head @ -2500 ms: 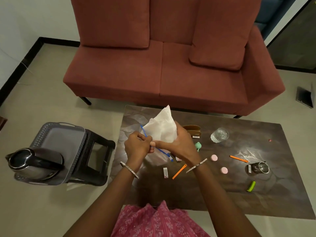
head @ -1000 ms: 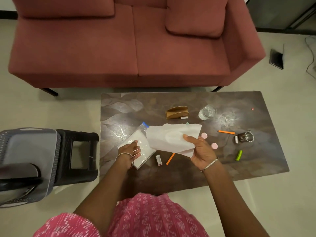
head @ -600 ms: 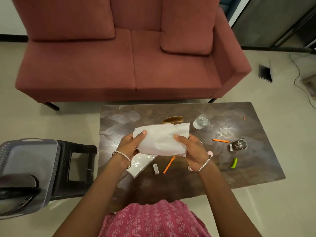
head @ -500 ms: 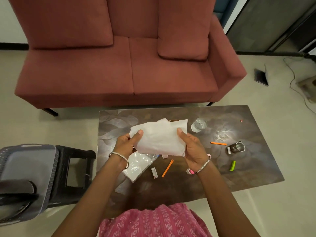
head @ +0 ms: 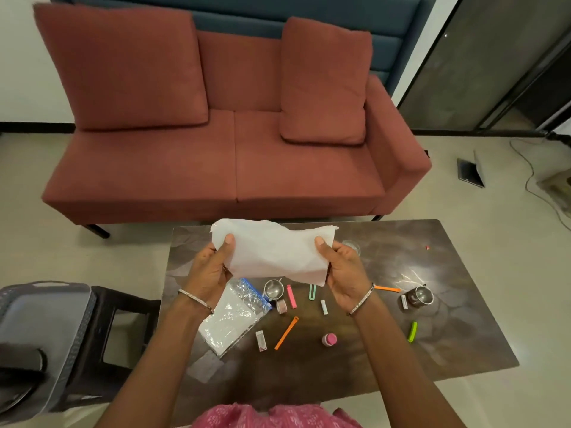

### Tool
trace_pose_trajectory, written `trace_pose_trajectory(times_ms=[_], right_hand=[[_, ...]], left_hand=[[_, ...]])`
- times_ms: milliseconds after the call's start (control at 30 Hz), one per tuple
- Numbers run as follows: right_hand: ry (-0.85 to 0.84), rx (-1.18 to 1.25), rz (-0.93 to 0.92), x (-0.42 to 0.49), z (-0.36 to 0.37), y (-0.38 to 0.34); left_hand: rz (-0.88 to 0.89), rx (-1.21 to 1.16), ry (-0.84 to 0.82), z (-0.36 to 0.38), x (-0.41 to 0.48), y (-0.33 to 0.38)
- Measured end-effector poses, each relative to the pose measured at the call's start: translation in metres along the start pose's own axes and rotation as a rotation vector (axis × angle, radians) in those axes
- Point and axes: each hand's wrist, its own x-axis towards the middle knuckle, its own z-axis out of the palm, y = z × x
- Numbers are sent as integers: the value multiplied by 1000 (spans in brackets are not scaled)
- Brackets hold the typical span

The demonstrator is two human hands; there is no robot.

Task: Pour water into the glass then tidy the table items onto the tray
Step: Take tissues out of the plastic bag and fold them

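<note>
- Both hands hold a white tissue [head: 272, 251] up over the middle of the frame: left hand [head: 210, 270] has its grip pinched on the left edge, right hand [head: 341, 267] clamped on the right edge.
- Glass [head: 352, 246] sits on the surface [head: 448, 304] just right of the right hand, mostly hidden behind it.
- Gray tray [head: 34, 322] is at the lower left of the frame on a black stool [head: 117, 329], well apart from the clutter.
- Below the tissue lies a plastic zip bag [head: 231, 316], with a small metal cup [head: 273, 288] beside it.
- Another metal cup [head: 418, 296] stands toward the right, a green clip [head: 412, 332] near it.
</note>
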Motion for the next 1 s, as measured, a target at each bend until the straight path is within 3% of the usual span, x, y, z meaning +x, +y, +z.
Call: trace_pose_trajectory(times_ms=[133, 333, 600, 867, 1000], right_hand=[[-38, -16, 27, 2, -18, -16], [-154, 20, 153, 1, -49, -30], [-365, 209, 321, 6, -94, -35], [-475, 280, 333, 6, -123, -45], [-470, 256, 340, 4, -129, -44]], left_hand=[[90, 116, -109, 34, -6, -1], [187, 240, -148, 90, -15, -1], [160, 275, -223, 149, -24, -10], [153, 258, 104, 155, -27, -41], [23, 187, 127, 154, -33, -59]])
